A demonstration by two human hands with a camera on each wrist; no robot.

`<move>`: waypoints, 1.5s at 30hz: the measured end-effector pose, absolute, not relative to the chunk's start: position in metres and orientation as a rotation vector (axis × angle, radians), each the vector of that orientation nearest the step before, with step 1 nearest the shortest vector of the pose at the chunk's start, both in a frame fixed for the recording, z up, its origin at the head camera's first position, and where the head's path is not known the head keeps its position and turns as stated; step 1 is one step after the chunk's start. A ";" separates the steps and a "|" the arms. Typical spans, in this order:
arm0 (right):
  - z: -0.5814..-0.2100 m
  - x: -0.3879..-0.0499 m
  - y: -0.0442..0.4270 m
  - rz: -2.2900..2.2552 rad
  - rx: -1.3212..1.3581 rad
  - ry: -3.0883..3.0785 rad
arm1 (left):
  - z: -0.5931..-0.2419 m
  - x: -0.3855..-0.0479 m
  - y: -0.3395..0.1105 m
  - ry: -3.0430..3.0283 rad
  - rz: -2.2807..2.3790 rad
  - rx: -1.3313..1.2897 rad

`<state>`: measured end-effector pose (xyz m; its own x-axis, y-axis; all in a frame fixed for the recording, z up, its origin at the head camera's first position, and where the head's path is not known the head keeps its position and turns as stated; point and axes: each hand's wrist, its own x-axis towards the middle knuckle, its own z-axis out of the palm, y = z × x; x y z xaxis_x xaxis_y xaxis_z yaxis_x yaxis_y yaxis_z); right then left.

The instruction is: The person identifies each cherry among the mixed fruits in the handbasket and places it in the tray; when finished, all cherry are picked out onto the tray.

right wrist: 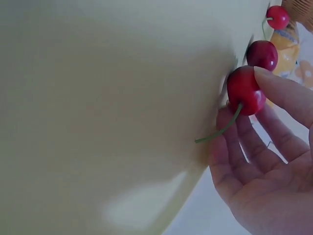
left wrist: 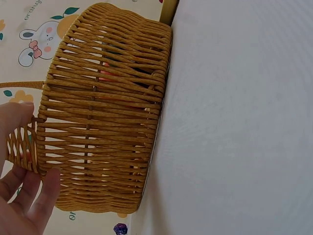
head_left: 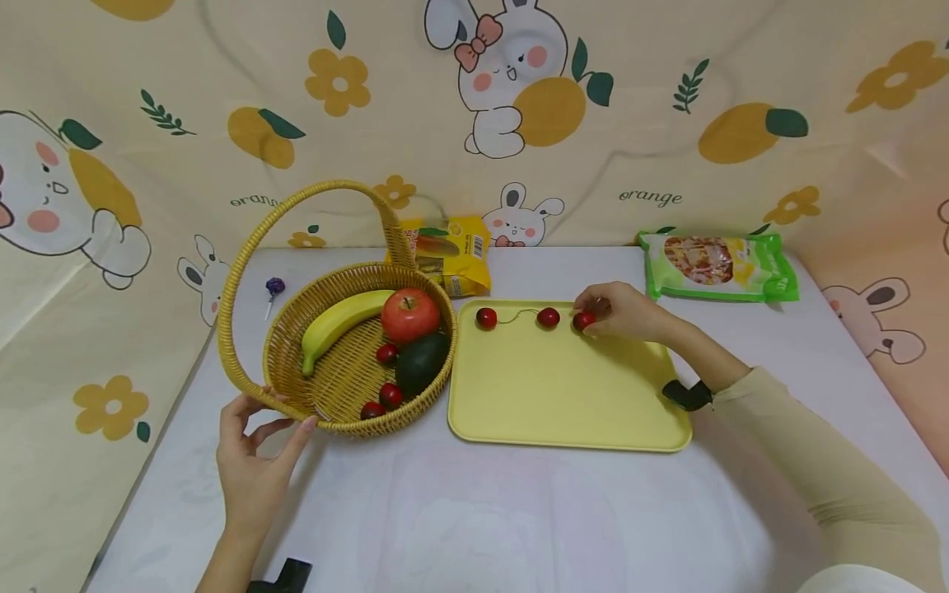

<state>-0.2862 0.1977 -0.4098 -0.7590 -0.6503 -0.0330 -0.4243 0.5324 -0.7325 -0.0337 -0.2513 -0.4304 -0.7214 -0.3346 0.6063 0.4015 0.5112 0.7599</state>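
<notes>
My right hand (head_left: pixel 626 311) pinches a red cherry (right wrist: pixel 243 92) between thumb and fingers at the far edge of the yellow tray (head_left: pixel 563 395); its green stem hangs free in the right wrist view. Two other cherries, one at the tray's far left corner (head_left: pixel 486 319) and one nearer the hand (head_left: pixel 548 318), lie in line with it. My left hand (head_left: pixel 255 469) grips the near-left rim of the wicker basket (left wrist: pixel 102 132), at the foot of its handle. Inside the basket are a banana (head_left: pixel 344 324), a red apple (head_left: pixel 410 316), a dark green avocado (head_left: pixel 422 365) and three cherries (head_left: pixel 390 395).
Behind the basket lies a yellow snack packet (head_left: pixel 467 247), partly hidden by the handle. A green packet (head_left: pixel 719 265) rests at the back right, beyond the tray. A purple lollipop (head_left: pixel 275 286) is left of the basket. A patterned cloth (head_left: pixel 415 74) hangs behind the white table (head_left: pixel 474 519).
</notes>
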 end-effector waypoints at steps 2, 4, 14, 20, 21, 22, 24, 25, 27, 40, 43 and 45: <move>-0.410 -0.286 0.198 -1.046 -0.894 2.483 | -0.426 -0.033 -0.248 -2.006 -1.272 -0.058; -0.410 -0.287 0.199 -1.029 -0.894 2.492 | -0.422 -0.032 -0.245 -1.997 -1.282 -0.060; -0.408 -0.288 0.199 -1.007 -0.910 2.510 | -0.422 -0.032 -0.245 -1.983 -1.294 -0.067; -0.380 -0.297 0.173 -0.984 -1.044 2.589 | -0.431 -0.033 -0.253 -1.984 -1.292 -0.056; -0.372 -0.299 0.162 -0.991 -1.075 2.583 | -0.431 -0.033 -0.253 -1.984 -1.290 -0.055; -0.363 -0.299 0.150 -1.013 -1.100 2.562 | -0.429 -0.032 -0.252 -1.983 -1.291 -0.056; -0.345 -0.298 0.121 -1.057 -1.165 2.494 | -0.423 -0.031 -0.247 -1.981 -1.296 -0.063; -0.338 -0.296 0.105 -1.073 -1.192 2.450 | -0.419 -0.030 -0.244 -1.982 -1.294 -0.064; -0.325 -0.293 0.071 -1.090 -1.250 2.335 | -0.412 -0.029 -0.239 -1.982 -1.297 -0.069; -0.320 -0.248 -0.085 -0.526 -1.377 1.681 | -0.412 -0.031 -0.239 -1.965 -1.329 -0.111; -0.325 -0.237 -0.102 -0.420 -1.317 1.645 | -0.411 -0.031 -0.239 -1.963 -1.327 -0.111; -0.326 -0.232 -0.113 -0.354 -1.302 1.634 | -0.410 -0.031 -0.239 -1.959 -1.324 -0.109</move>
<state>-0.2315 -0.1125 -0.3262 0.0529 -0.8633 -0.5019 -0.5778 0.3835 -0.7205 -0.0307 -0.2386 -0.4105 -0.7111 -0.3260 0.6230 0.4566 0.4598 0.7617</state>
